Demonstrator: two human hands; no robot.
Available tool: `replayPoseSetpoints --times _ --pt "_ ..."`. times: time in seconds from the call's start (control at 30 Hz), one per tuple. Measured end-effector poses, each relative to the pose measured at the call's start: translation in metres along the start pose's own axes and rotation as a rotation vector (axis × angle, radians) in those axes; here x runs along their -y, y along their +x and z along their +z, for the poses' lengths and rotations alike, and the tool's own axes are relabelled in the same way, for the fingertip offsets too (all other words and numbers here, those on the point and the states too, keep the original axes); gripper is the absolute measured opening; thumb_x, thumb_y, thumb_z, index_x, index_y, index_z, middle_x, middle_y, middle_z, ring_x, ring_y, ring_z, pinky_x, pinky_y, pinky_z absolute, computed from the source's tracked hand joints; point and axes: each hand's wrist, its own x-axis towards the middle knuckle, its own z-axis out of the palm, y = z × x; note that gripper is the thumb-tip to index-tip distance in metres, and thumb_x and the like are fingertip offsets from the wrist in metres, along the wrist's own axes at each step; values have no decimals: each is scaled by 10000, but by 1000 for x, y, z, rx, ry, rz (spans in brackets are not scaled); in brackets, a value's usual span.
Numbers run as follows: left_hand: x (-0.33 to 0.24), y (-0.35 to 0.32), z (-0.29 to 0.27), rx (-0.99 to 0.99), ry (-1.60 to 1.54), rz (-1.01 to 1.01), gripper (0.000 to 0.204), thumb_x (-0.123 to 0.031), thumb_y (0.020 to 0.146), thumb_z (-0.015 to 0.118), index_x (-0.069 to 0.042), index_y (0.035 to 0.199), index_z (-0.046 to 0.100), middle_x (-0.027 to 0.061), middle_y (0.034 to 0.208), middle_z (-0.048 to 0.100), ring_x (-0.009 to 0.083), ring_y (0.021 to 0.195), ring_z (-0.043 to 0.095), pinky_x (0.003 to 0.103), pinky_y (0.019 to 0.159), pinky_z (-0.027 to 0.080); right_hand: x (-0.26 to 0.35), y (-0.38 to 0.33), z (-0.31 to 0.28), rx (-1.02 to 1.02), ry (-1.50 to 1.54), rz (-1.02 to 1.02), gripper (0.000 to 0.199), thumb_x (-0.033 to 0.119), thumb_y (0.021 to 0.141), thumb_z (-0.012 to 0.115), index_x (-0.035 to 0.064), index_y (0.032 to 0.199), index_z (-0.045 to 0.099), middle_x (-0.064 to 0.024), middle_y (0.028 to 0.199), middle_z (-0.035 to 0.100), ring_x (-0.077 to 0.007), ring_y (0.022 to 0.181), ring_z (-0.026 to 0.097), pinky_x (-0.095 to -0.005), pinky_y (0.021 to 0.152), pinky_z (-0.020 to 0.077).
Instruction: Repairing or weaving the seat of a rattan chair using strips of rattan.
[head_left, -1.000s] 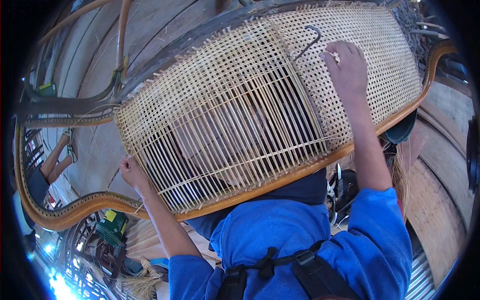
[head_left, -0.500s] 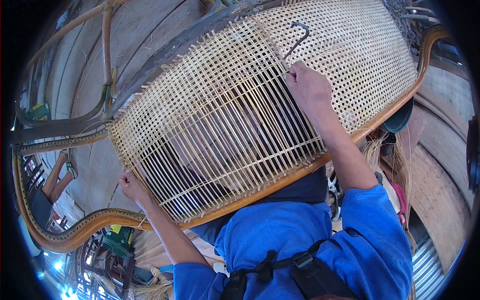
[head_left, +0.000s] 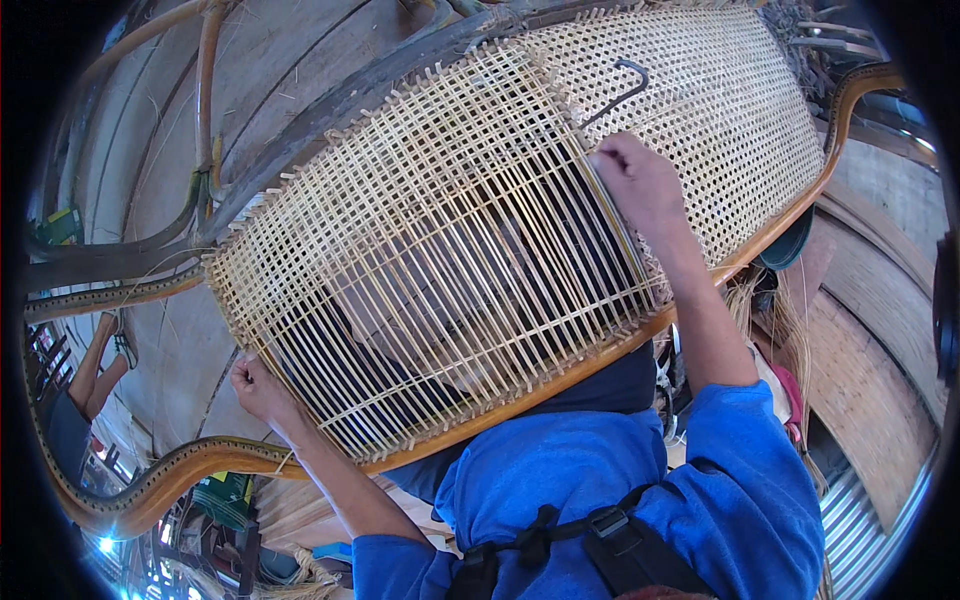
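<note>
A pale cane panel (head_left: 400, 190) is stretched across a curved wooden frame (head_left: 440, 445). Its far part is woven in a tight grid, while the near part has mostly lengthwise strands with gaps and a few cross strands. My left hand (head_left: 265, 390) is closed at the panel's left edge, and my right hand (head_left: 642, 185) is closed at the divider on its right. Both fists seem to pinch a thin cane strand running crosswise at the weave's edge; the fingertips are partly hidden. Just beyond my right hand, a dark hooked tool (head_left: 632, 80) rests on the finished cane section (head_left: 720, 130).
The frame's curved arm (head_left: 190, 460) sweeps out to the left. Bundles of loose fibre (head_left: 795, 320) hang at the right beside curved boards (head_left: 870, 400). A green container (head_left: 222, 498) stands at lower left, and another person's leg (head_left: 95, 370) shows at far left.
My right hand has shifted slightly right and nearer, and my left hand slightly nearer. The panel and hooked tool appear slightly shifted in view. Both hands remain closed.
</note>
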Motion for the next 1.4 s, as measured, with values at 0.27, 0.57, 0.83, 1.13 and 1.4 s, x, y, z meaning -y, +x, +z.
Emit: replayPoseSetpoints --times 0.27,0.57,0.83,1.13,1.4 --pt "4 5 1 25 -26 26 133 -141 873 584 -38 816 521 24 742 534 94 630 479 227 578 422 -12 35 -24 72 -560 -401 195 265 868 558 84 935 590 -104 1060 569 -239 954 566 -399 846 446" --pt "1 -1 7 76 -241 -67 141 -151 875 593 -37 831 521 50 758 574 108 633 539 234 576 469 -5 72 -31 565 -145 -92 197 260 868 570 66 839 574 -37 657 564 -133 584 508 -297 575 442" --pt "0 -3 19 127 -95 49 136 -131 880 561 2 855 547 68 818 603 113 670 544 231 601 469 -39 95 -32 263 -131 -284 314 330 839 606 37 946 643 -81 749 628 -184 668 581 -330 671 466" --pt "-4 2 23 -8 -116 -82 145 -120 877 519 -19 779 486 76 736 577 147 610 561 284 556 493 -32 92 -18 285 -206 -265 313 376 833 600 83 929 654 -81 766 645 -212 706 617 -348 697 478" --pt "-1 -2 24 41 -144 -1 158 -145 868 552 -20 796 489 69 735 572 142 609 558 284 552 493 -33 94 -27 325 -242 -203 368 409 817 599 62 930 637 -81 719 619 -199 661 595 -347 664 477"
